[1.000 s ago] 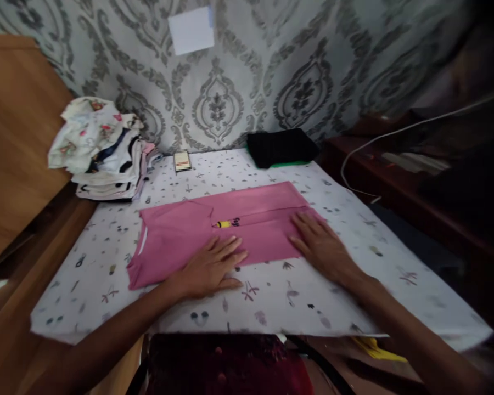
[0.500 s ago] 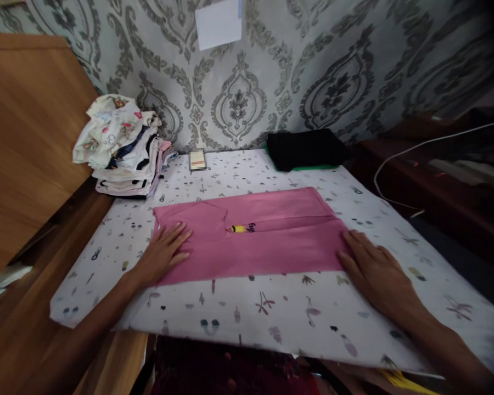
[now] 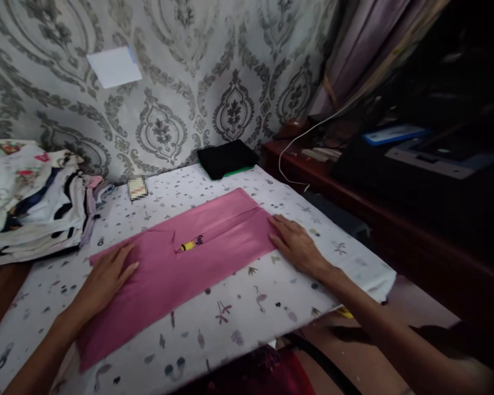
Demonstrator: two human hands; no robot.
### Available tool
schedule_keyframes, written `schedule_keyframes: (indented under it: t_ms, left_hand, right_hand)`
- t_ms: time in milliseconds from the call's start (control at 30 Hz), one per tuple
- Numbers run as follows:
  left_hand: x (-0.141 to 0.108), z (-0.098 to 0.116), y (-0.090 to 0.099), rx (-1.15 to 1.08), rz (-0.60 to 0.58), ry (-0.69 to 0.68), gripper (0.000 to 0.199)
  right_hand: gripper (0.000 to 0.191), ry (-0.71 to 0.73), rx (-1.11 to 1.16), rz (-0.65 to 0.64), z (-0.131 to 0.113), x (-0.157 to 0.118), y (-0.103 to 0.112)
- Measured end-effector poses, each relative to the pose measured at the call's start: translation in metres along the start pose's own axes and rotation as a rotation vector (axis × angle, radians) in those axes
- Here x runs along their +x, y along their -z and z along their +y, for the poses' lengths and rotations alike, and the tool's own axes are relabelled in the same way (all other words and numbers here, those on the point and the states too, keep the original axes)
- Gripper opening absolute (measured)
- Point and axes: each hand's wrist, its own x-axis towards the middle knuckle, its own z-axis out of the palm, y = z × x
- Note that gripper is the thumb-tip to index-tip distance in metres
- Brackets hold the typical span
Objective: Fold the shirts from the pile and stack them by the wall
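Observation:
A pink T-shirt (image 3: pixel 214 263), its sides folded inward, lies flat across the patterned white cloth (image 3: pixel 267 296). A small yellow and black print with lettering shows in the gap between its folds. My left hand (image 3: pixel 107 274) rests flat on the shirt's left end, fingers stretched out. At the opposite end, my right hand (image 3: pixel 296 241) lies with extended fingers, their tips touching the shirt's right edge. Neither hand grips the fabric.
A pile of folded clothes (image 3: pixel 37 203) stands at the left. A small pixelated card-like item (image 3: pixel 137 187) and a folded black garment (image 3: pixel 228 158) with green beneath lie along the back. A white cable (image 3: pixel 286 151) hangs by the dark red furniture (image 3: pixel 415 219) at right.
My view has turned to the right, so everything appears shifted left and tilted. Both hands stay at the two ends of the pink T-shirt, which keeps its folded shape.

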Motion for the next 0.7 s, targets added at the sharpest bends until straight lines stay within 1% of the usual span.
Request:
schedule_keyframes:
  t_ms: [67, 167, 233, 267, 300, 333, 367, 400, 467, 533, 600, 633, 700]
  left_hand:
    - [0.012, -0.010, -0.002, -0.033, -0.017, 0.084, 0.062]
    - [0.019, -0.037, -0.003, -0.042, 0.012, 0.225, 0.068]
    - [0.018, -0.054, 0.000, -0.078, 0.027, 0.280, 0.067]
    - [0.017, -0.062, 0.002, -0.110, 0.028, 0.292, 0.065]
    - [0.017, -0.069, 0.005, -0.149, 0.024, 0.303, 0.061]
    - [0.017, -0.074, 0.008, -0.194, 0.022, 0.319, 0.057]
    - [0.018, -0.079, 0.011, -0.232, 0.024, 0.344, 0.054]
    - [0.019, -0.083, 0.013, -0.258, 0.026, 0.365, 0.051]
    - [0.022, -0.090, 0.015, -0.299, 0.030, 0.392, 0.046]
    - [0.024, -0.096, 0.015, -0.349, 0.020, 0.389, 0.042]
    - [0.024, -0.101, 0.014, -0.415, 0.004, 0.367, 0.039]
    - [0.023, -0.103, 0.013, -0.447, 0.000, 0.354, 0.039]
    - [0.020, -0.105, 0.010, -0.502, 0.008, 0.329, 0.038]
  right_hand:
    - [0.054, 0.008, 0.016, 0.027, 0.002, -0.002, 0.000]
    - [0.051, 0.036, 0.039, 0.135, 0.001, -0.003, 0.004]
    - [0.045, 0.111, 0.067, 0.210, -0.013, -0.001, 0.007]
    - [0.041, 0.174, 0.097, 0.226, -0.027, 0.000, 0.009]
    - [0.037, 0.251, 0.139, 0.221, -0.046, 0.001, 0.010]
    - [0.033, 0.344, 0.194, 0.196, -0.069, 0.002, 0.011]
    - [0.031, 0.433, 0.255, 0.146, -0.097, 0.002, 0.012]
    - [0.028, 0.537, 0.309, 0.086, -0.128, 0.001, 0.012]
    - [0.022, 0.791, 0.383, -0.071, -0.195, -0.002, 0.008]
    - [0.017, 0.982, 0.385, -0.189, -0.258, -0.005, 0.001]
    - [0.016, 1.100, 0.334, -0.237, -0.309, -0.007, -0.009]
    - [0.018, 1.131, 0.316, -0.248, -0.329, -0.007, -0.014]
    - [0.020, 1.147, 0.311, -0.258, -0.357, -0.007, -0.023]
